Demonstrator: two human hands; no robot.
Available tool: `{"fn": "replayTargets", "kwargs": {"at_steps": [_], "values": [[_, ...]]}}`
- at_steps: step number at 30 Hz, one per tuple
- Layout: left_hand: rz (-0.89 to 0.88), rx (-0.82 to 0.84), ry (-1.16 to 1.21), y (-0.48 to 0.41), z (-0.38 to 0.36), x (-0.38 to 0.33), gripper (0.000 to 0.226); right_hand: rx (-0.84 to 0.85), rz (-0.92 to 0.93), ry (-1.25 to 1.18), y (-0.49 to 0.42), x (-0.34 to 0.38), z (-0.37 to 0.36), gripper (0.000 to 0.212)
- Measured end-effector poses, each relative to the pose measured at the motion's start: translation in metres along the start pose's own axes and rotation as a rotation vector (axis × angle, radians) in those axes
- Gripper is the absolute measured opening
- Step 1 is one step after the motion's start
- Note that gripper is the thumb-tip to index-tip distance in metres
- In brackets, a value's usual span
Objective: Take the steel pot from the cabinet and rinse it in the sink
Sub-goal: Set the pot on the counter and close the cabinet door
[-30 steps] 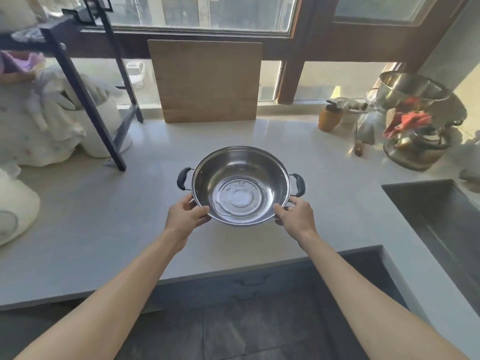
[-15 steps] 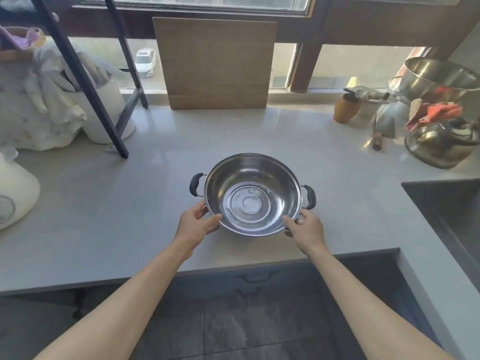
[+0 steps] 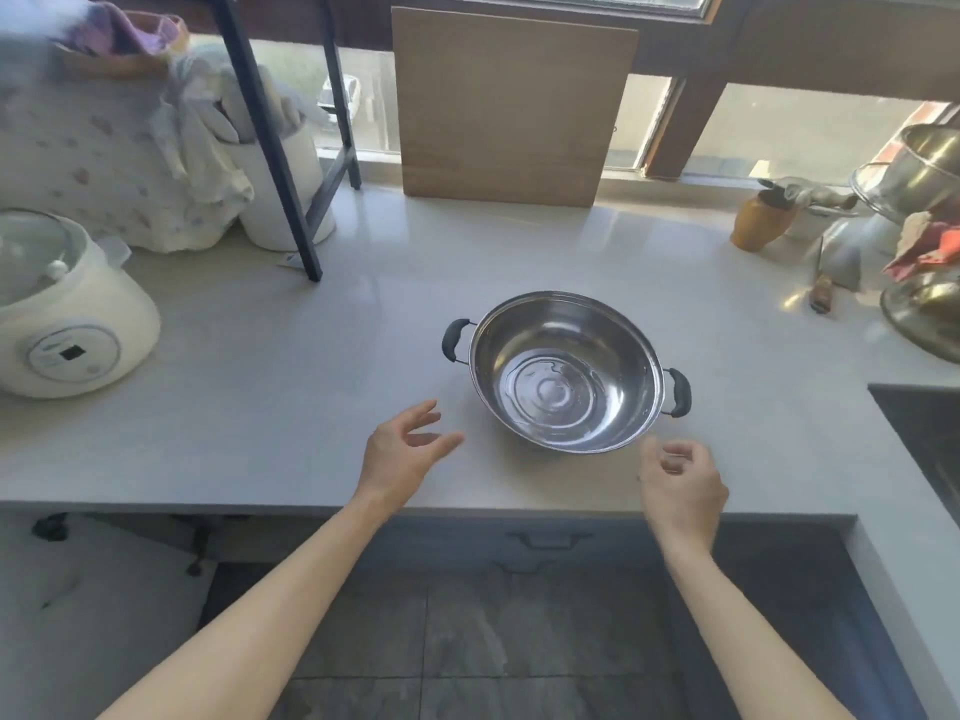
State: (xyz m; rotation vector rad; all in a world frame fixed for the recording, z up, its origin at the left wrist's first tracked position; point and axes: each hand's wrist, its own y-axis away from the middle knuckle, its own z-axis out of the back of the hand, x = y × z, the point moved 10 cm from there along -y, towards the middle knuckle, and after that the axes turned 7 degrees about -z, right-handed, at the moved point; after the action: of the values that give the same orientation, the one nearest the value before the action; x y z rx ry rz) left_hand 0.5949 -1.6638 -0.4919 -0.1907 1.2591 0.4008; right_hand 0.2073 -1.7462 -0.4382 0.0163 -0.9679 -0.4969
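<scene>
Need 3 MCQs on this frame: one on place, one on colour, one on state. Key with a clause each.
1. Where is the steel pot?
A. in the sink
B. on the counter
C. on the floor

2. What colour are its handles?
A. black
B. red
C. white

3. How do the left hand and right hand relate to the pot?
A. both grip it
B. only the left grips it
C. neither touches it

Key:
1 B, it sits upright on the grey surface.
2 A, both side grips are black.
3 C, bare counter shows between each hand and the rim.
</scene>
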Motion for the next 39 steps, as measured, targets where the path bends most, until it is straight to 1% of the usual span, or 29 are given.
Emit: {"fn": "replayTargets", "kwargs": {"at_steps": [2, 4, 6, 7, 9, 11, 12, 15, 19, 22, 24, 26, 28, 31, 35, 39], "values": [[-0.029, -0.015, -0.048, 0.025, 0.032, 0.006, 0.082, -0.006, 0.14, 0.025, 0.045, 0.02, 0.001, 0.022], [-0.02, -0.034, -0.074, 0.054, 0.071, 0.021, 0.08, 0.032, 0.331, 0.082, 0.095, 0.042, -0.016, 0.013], [0.012, -0.074, -0.098, 0.088, 0.119, 0.045, 0.078, 0.112, 0.474, 0.135, 0.149, 0.054, -0.054, 0.011], [0.036, -0.096, -0.124, 0.106, 0.146, 0.06, 0.077, 0.185, 0.51, 0.159, 0.176, 0.054, -0.081, 0.012], [0.081, -0.149, -0.198, 0.146, 0.203, 0.095, 0.076, 0.383, 0.543, 0.21, 0.233, 0.046, -0.148, 0.019], [0.122, -0.208, -0.27, 0.192, 0.268, 0.136, 0.075, 0.583, 0.564, 0.289, 0.306, 0.031, -0.224, 0.033], [0.134, -0.229, -0.313, 0.208, 0.29, 0.149, 0.075, 0.654, 0.572, 0.325, 0.332, 0.025, -0.251, 0.042], [0.154, -0.308, -0.511, 0.268, 0.369, 0.193, 0.078, 0.794, 0.611, 0.415, 0.429, 0.009, -0.342, 0.06], [0.177, -0.42, -0.755, 0.33, 0.434, 0.235, 0.084, 0.901, 0.601, 0.455, 0.528, -0.011, -0.43, 0.066], [0.28, -0.5, -0.85, 0.365, 0.459, 0.258, 0.093, 0.96, 0.621, 0.445, 0.584, -0.012, -0.467, 0.069], [0.373, -0.545, -0.788, 0.386, 0.468, 0.276, 0.093, 0.983, 0.661, 0.455, 0.614, -0.008, -0.486, 0.073], [0.435, -0.583, -0.701, 0.401, 0.471, 0.292, 0.082, 0.996, 0.68, 0.465, 0.637, -0.008, -0.502, 0.079], [0.437, -0.628, -0.648, 0.408, 0.475, 0.29, 0.067, 1.015, 0.666, 0.431, 0.656, -0.011, -0.512, 0.083], [0.48, -0.675, -0.474, 0.412, 0.473, 0.286, 0.049, 1.024, 0.637, 0.369, 0.67, -0.021, -0.511, 0.085], [0.44, -0.652, -0.31, 0.415, 0.449, 0.282, 0.045, 0.995, 0.637, 0.297, 0.657, -0.037, -0.489, 0.078], [0.38, -0.623, -0.163, 0.4, 0.394, 0.276, 0.023, 0.986, 0.592, 0.287, 0.618, -0.052, -0.465, 0.069]]}}
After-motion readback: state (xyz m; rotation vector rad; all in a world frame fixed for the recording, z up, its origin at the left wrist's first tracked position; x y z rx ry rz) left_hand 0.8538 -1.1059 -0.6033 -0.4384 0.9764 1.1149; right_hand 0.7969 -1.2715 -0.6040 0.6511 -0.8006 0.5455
